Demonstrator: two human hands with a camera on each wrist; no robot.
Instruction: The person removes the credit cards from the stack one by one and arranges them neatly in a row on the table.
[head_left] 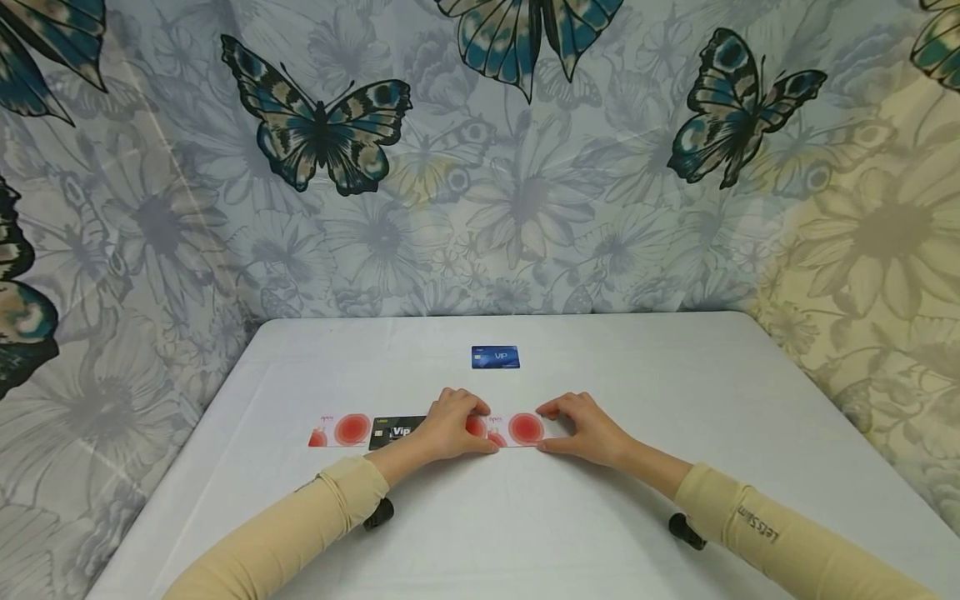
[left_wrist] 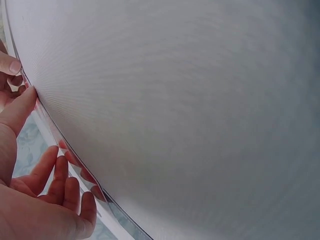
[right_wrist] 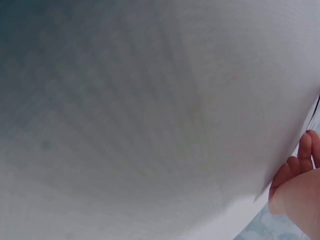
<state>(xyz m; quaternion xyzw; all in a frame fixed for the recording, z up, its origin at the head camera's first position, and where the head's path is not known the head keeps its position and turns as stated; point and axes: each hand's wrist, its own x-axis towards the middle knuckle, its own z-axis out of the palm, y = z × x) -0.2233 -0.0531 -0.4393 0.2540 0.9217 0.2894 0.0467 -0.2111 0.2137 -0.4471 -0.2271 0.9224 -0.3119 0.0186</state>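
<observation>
In the head view a white card with a red disc (head_left: 526, 429) lies at the right end of a row of cards. My left hand (head_left: 452, 425) spans its left part, forefinger at the far edge and thumb at the near edge. With its forefinger and thumb on the same two edges, my right hand (head_left: 588, 429) grips the card's right part. Under the left hand is another red-and-white card (head_left: 476, 426), mostly hidden. Left of that come a black card lettered Vip (head_left: 393, 432) and a further red-and-white card (head_left: 351, 430).
A blue VIP card (head_left: 495, 357) lies farther back on the white table (head_left: 637, 358). Behind the table's far edge hangs a butterfly-and-flower backdrop (head_left: 525, 208). Dark wrist devices (head_left: 686, 531) sit under both sleeves.
</observation>
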